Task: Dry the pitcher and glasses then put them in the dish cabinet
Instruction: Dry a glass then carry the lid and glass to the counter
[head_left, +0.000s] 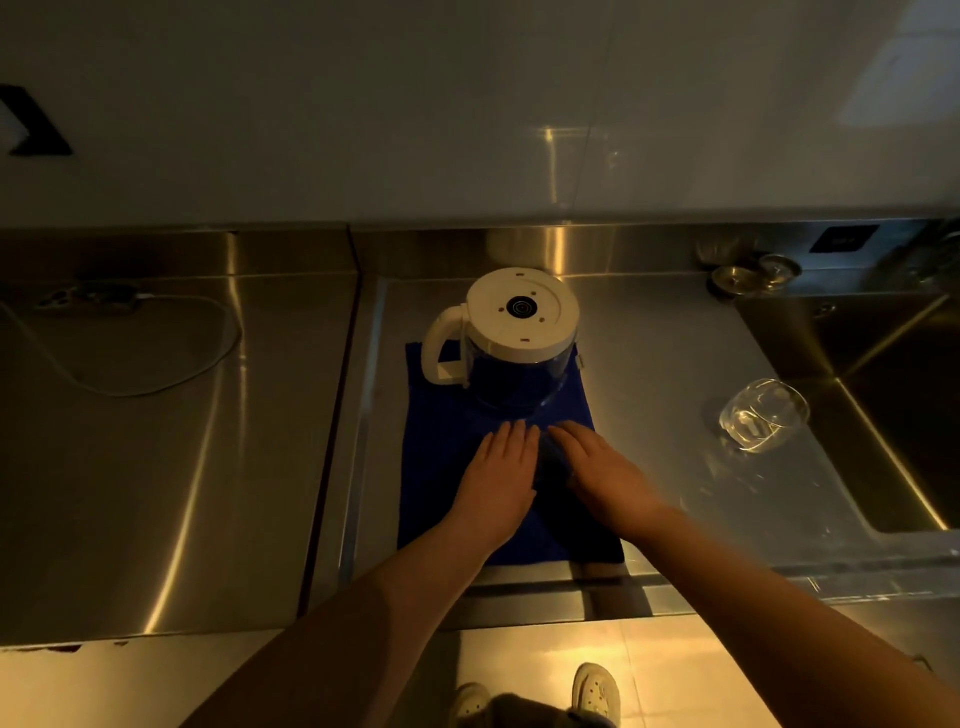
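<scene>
Both my hands lay flat on the blue towel (447, 467), palms down and holding nothing; my left hand (498, 478) had its fingers straight and pressed close together, and my right hand (602, 470) lay just beside it, fingers likewise extended and nearly touching one another. The pitcher (514, 343) stood upside down on the far end of that towel, its white base uppermost and its handle toward my left; my fingertips were near its rim but apart from it. One glass (763, 415) lay tilted on the steel counter (649, 338) well to my right, close to the sink (883, 364); I could not tell whether other glasses stood further back. I judged I was smoothing the cloth out, with the drying proper hardly begun; the next move called for taking the pitcher by its handle, gathering the towel around it, and wiping it; the cabinet was not in sight.
</scene>
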